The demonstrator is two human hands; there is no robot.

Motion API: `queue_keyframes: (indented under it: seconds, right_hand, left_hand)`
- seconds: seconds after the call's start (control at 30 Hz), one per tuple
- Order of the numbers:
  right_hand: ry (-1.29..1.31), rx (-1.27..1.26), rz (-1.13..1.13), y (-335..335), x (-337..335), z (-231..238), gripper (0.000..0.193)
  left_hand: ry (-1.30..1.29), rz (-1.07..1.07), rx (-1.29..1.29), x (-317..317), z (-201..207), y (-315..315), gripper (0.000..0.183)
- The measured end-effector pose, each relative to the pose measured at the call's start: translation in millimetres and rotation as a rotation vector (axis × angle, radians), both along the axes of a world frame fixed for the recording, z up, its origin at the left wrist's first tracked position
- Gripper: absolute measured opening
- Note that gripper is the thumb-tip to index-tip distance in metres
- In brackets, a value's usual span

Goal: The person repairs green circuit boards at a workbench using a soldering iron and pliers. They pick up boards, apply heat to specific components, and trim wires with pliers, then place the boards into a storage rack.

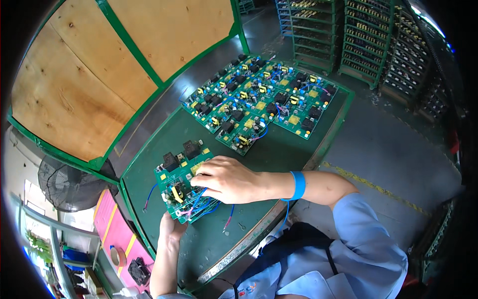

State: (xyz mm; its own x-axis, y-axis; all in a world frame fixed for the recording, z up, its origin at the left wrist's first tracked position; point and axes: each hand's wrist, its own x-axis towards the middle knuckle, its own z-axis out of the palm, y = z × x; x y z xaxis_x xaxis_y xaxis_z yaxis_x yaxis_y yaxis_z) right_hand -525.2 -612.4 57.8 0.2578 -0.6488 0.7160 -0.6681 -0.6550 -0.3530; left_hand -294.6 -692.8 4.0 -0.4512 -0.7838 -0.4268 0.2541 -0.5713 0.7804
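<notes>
Fingers of the left hand [173, 228] disappear beneath the near left corner of a stack of green circuit boards [182, 180], so I cannot tell how firmly it grips. The right hand [226, 180] bends over the stack's right side, covering parts there; its fingertips are turned down among blue wires, and whether they pinch one I cannot tell. Layered edges show at the near side, too crowded to count.

The stack sits on the near left part of a dark green table [164, 133]. Its top board carries two blocky black components at the far end, yellow patches and a yellow component near the left; blue wires spill out, some with reddish-pink ends. More populated boards [260, 105] cover the table's far end. Racks [366, 40] at far right are cut off above.

Pale printing on the top board is too fine to read. A small red-orange emblem [247, 288] marks the light blue shirt [318, 285].
</notes>
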Motion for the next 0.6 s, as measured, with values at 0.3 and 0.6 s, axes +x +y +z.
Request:
queue_keyframes:
  seconds: [0.3,0.6]
  right_hand:
    - [-0.326,0.243,0.179,-2,-1,20,0.025]
    - [-0.206,0.031,0.327,66,-144,-14,0.029]
  left_hand:
    - [-0.646,0.506,-1.311,17,76,82,0.035]
    - [-1.265,-0.432,-1.340,-49,100,65,0.048]
